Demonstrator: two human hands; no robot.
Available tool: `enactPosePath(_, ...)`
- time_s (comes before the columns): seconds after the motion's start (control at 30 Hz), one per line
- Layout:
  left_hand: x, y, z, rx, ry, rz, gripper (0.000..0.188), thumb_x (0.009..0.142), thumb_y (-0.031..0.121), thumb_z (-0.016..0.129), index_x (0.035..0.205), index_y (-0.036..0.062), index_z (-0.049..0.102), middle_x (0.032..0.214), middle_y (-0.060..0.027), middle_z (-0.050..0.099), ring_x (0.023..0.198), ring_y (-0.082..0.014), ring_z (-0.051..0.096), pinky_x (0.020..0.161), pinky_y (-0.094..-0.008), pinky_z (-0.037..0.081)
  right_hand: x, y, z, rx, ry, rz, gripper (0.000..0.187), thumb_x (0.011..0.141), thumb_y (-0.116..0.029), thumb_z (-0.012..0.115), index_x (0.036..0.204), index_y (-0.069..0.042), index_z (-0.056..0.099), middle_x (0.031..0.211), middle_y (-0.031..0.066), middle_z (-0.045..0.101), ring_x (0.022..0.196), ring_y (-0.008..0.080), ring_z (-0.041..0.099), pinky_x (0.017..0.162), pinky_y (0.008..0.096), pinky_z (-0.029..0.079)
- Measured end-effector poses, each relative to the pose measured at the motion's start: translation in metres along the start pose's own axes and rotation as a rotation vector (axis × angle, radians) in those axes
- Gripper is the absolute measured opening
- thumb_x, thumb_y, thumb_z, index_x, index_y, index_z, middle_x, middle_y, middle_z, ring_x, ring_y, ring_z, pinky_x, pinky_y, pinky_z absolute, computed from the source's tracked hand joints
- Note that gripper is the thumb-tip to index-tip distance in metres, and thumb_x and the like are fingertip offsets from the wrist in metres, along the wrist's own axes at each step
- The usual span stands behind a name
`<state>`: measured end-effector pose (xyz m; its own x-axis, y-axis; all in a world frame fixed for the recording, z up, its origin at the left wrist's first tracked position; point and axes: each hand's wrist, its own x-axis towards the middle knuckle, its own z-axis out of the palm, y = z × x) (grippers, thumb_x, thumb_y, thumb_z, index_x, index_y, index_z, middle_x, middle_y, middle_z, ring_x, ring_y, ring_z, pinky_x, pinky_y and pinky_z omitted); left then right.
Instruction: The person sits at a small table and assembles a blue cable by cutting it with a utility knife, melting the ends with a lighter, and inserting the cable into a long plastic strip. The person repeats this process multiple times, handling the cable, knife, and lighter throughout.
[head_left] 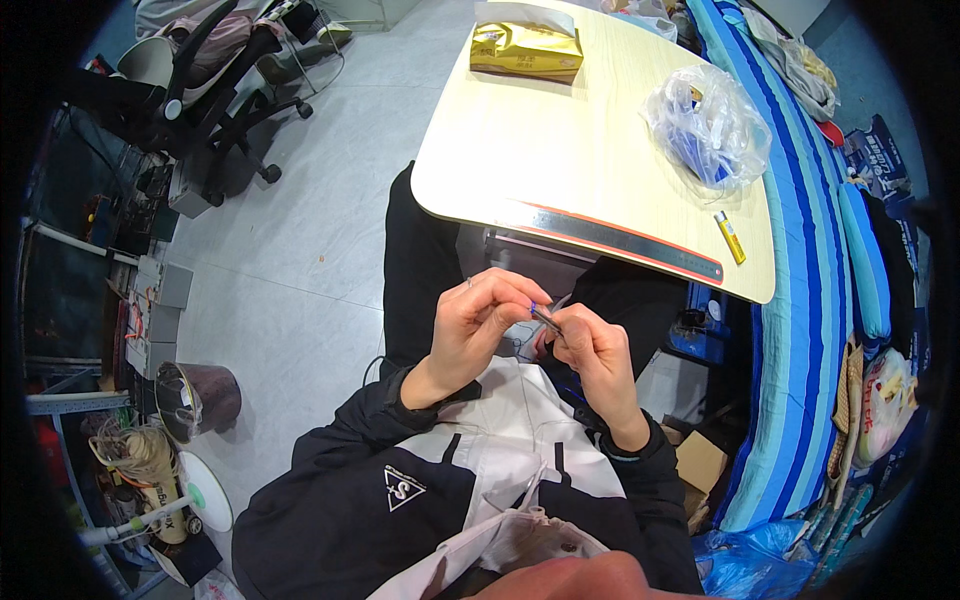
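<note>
My left hand [478, 325] is closed in a pinch, with a small purple piece [534, 308] showing at its fingertips. From that piece a thin, dark, metallic stick [545, 320] runs into the closed fingers of my right hand [597, 352]. Its kind is too small to make out, and most of it is hidden by the fingers. Both hands meet above my lap, just short of the table's near edge. Beyond them, a long dark ruler [620, 240] with a red-orange border lies along that edge.
The pale wooden table [560, 140] carries a gold tissue pack [527, 52], a clear plastic bag [708, 130] with blue contents, and a yellow tube [730, 238]. A blue striped bed [800, 300] adjoins its right side. On the left stand an office chair [240, 130] and a bin [200, 400].
</note>
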<state>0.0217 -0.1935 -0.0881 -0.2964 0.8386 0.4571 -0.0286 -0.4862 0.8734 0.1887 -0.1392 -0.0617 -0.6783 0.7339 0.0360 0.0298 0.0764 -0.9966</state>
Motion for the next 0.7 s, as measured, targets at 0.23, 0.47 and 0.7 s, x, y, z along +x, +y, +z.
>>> enactPosePath(0.23, 0.0001, 0.0005, 0.0004, 0.002, 0.0, 0.007, 0.013, 0.089, 0.005, 0.061, 0.078, -0.0028, 0.061, 0.092, -0.013, 0.066, 0.077, -0.0137, 0.061, 0.066, -0.0233, 0.049, 0.0004, -0.0007, -0.0004, -0.047, 0.008, -0.028, 0.031, 0.101, -0.024, 0.048, 0.085, 0.002, 0.058, 0.058, 0.001, 0.041, 0.054, 0.0067, 0.035, 0.049, 0.0237, 0.031)
enactPosePath(0.47, 0.0012, 0.0005, 0.0, 0.021, -0.01, 0.034, 0.014, 0.089, 0.006, 0.062, 0.079, -0.0027, 0.062, 0.091, -0.0129, 0.067, 0.078, -0.0149, 0.063, 0.068, -0.0244, 0.05, 0.0004, -0.0058, -0.0003, -0.079, 0.017, -0.018, 0.028, 0.099, -0.022, 0.05, 0.086, 0.002, 0.058, 0.06, 0.0022, 0.044, 0.055, 0.0076, 0.037, 0.05, 0.0239, 0.033)
enactPosePath(0.7, 0.0011, 0.0011, 0.0, 0.015, -0.008, 0.034, 0.013, 0.089, 0.006, 0.062, 0.079, -0.0025, 0.062, 0.091, -0.0132, 0.067, 0.079, -0.0157, 0.063, 0.069, -0.0252, 0.051, 0.0006, -0.0073, -0.0002, -0.139, 0.031, -0.047, 0.021, 0.096, -0.016, 0.054, 0.089, 0.002, 0.059, 0.065, 0.0071, 0.052, 0.056, 0.0104, 0.042, 0.052, 0.0254, 0.038)
